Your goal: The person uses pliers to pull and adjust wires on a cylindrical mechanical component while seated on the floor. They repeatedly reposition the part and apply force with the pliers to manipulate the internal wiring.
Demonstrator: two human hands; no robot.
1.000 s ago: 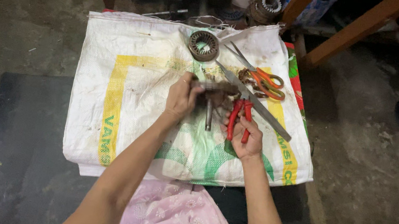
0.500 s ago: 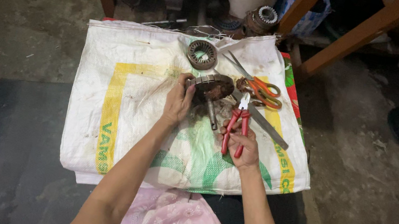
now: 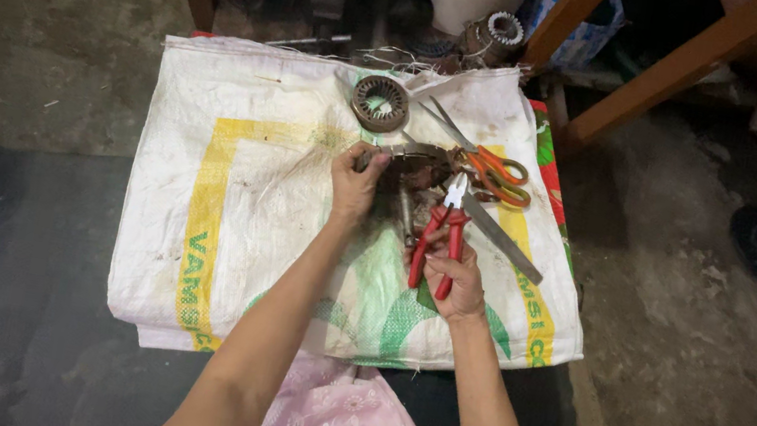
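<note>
We see the rusty wound motor part (image 3: 411,170) sitting mid-sack, pinned by our left hand (image 3: 355,184), fingers closed on its edge so it can't shift. Right hand (image 3: 457,281) is wrapped around the red-handled cutters (image 3: 442,228), nose aimed at the windings. Orange scissors (image 3: 497,169), steel ruler (image 3: 501,238) and spare ring core (image 3: 381,103) lie nearby on the white woven sack (image 3: 226,219).
</note>
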